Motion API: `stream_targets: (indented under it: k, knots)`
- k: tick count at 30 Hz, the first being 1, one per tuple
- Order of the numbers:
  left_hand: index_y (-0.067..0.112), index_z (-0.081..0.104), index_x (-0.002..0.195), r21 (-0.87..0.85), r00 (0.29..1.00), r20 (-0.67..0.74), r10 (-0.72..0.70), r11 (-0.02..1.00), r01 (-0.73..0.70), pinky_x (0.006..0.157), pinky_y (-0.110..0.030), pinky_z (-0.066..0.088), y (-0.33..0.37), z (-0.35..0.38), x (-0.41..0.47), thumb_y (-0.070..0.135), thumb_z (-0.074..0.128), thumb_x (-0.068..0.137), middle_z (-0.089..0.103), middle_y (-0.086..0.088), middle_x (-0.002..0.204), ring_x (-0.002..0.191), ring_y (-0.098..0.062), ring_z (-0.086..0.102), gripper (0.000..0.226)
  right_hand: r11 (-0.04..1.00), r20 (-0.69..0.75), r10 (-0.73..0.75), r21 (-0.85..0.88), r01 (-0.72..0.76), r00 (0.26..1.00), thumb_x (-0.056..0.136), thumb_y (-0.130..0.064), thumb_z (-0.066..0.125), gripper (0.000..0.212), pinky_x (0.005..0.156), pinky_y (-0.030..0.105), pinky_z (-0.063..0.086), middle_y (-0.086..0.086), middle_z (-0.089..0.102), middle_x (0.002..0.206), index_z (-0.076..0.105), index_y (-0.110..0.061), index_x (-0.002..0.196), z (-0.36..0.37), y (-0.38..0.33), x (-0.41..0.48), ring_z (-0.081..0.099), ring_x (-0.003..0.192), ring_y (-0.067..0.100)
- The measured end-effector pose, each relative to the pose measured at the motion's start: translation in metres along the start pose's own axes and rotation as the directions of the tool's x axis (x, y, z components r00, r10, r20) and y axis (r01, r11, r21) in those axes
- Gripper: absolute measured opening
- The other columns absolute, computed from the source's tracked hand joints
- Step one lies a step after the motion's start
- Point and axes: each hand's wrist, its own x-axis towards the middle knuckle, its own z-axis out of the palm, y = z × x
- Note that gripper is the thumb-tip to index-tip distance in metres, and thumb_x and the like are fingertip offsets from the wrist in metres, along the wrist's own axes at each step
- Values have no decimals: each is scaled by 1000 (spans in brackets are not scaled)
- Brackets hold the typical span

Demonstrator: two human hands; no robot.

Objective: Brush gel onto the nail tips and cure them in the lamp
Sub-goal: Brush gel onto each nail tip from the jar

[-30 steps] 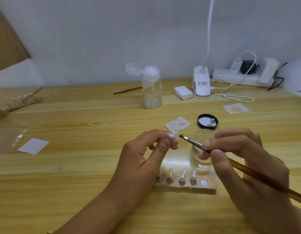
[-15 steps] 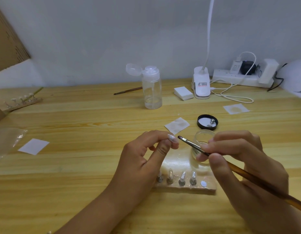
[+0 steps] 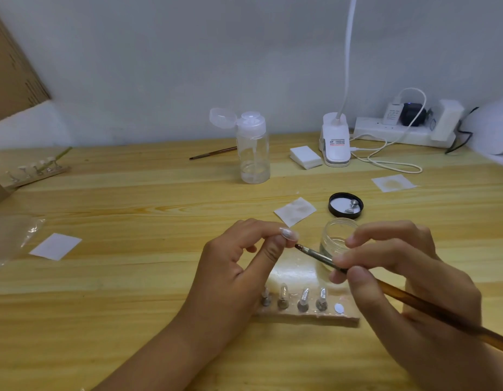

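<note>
Looked down on a wooden table (image 3: pixel 126 283). Held left hand (image 3: pixel 233 275) and right hand (image 3: pixel 402 280) above its near half. Showed a white clip lamp (image 3: pixel 335 145) at the back wall. Showed a holder strip (image 3: pixel 309 318) with four upright tips (image 3: pixel 304 296) under the hands, an open glass jar (image 3: pixel 337 232) just behind. Curled right fingers round a brown brush (image 3: pixel 431 307). Pinched a clear nail tip (image 3: pixel 288 233) between left thumb and forefinger, bristles just beside it, contact unclear.

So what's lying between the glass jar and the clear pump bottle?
A stained square wipe lies there, flat on the table, shown in the head view.
</note>
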Motion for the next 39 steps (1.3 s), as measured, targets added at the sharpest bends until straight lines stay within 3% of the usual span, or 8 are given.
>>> stream_targets:
  k: [2,6,8,9,11,12,15,39]
  knots:
    - [33,73,94,1,1000,-2,-1,1000,1,77,-15,43,0,0,0,22,60,92,71,21,92,89,-3,63,17,995,-80,-94,-52,90,992,84,-23,57,16,69,40,49,-11,62,95,71,-30,84,3,2,-13,68,77,33]
    - [33,73,92,5,1000,0,-11,1000,11,77,-14,43,1,-1,0,25,60,92,71,20,93,89,-3,62,16,993,-97,-104,48,109,990,83,-24,60,31,70,47,54,-20,61,99,62,-44,106,-5,13,-8,70,80,29]
    - [34,73,91,10,1000,2,-20,1000,20,78,-13,43,2,-1,0,26,60,92,71,21,93,87,0,61,15,994,-78,-81,64,86,994,82,-14,63,35,75,33,56,-18,67,94,64,-43,102,9,17,1,72,82,20]
    - [34,73,91,16,1000,3,-23,1000,23,78,-12,42,3,-1,0,26,60,91,71,21,93,87,1,61,15,992,-34,-76,94,79,997,80,0,61,50,75,18,55,-24,68,92,66,-47,96,17,14,10,72,83,5]
    - [34,73,91,31,1000,4,-28,999,27,77,-10,41,3,-1,0,27,61,91,71,21,93,88,2,60,14,967,-133,-208,120,224,969,65,21,49,84,74,-5,43,-51,54,104,61,-52,107,32,10,16,52,96,-31]
    - [33,73,91,36,1000,3,-27,999,27,76,-9,40,3,-1,0,27,61,90,71,21,92,88,2,60,13,959,-144,-258,83,272,955,64,15,50,78,77,-1,46,-49,52,109,59,-45,113,34,10,12,50,104,-29]
    - [32,73,90,44,1000,-2,-23,999,23,76,-10,40,3,0,0,28,62,89,71,21,92,87,1,59,12,978,-51,-197,-82,192,979,77,-18,62,15,81,35,46,-27,54,98,72,-19,88,8,12,-7,55,102,-2]
    - [28,75,91,52,1000,-11,3,999,-3,76,-13,40,-1,-1,1,27,63,91,70,16,90,92,-14,62,12,987,-80,-136,-93,129,987,75,-22,59,15,81,42,44,-22,55,96,73,-16,80,5,13,-8,58,100,4]
